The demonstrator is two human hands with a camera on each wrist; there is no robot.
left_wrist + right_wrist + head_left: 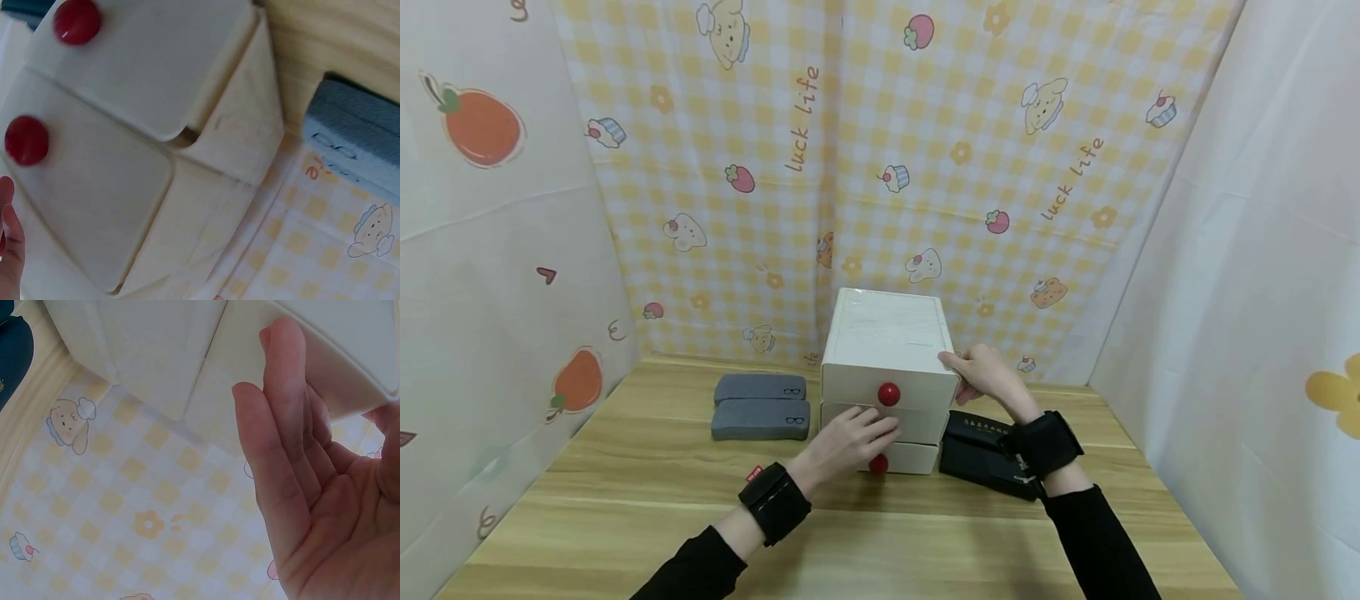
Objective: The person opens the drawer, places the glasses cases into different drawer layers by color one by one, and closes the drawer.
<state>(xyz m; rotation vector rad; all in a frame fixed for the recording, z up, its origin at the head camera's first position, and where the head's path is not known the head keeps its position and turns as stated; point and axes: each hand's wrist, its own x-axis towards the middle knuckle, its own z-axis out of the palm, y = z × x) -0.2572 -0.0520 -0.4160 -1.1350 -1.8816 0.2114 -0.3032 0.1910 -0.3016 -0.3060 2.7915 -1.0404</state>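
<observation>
A white three-tier drawer unit with red knobs stands on the table; its lowest drawer juts out slightly. My left hand reaches across the middle drawer's front, loosely bent fingers just below the top red knob. In the left wrist view, those fingertips overlap a sliver of red, while the middle red knob shows uncovered. At the unit's upper right edge rests my right hand, thumb on top. Its fairly straight fingers lie along the side wall in the right wrist view.
Two grey glasses cases lie side by side left of the unit. A black case with gold lettering sits to its right, partly under the right forearm. Patterned cloth hangs behind the wooden table, with white cloth on both sides.
</observation>
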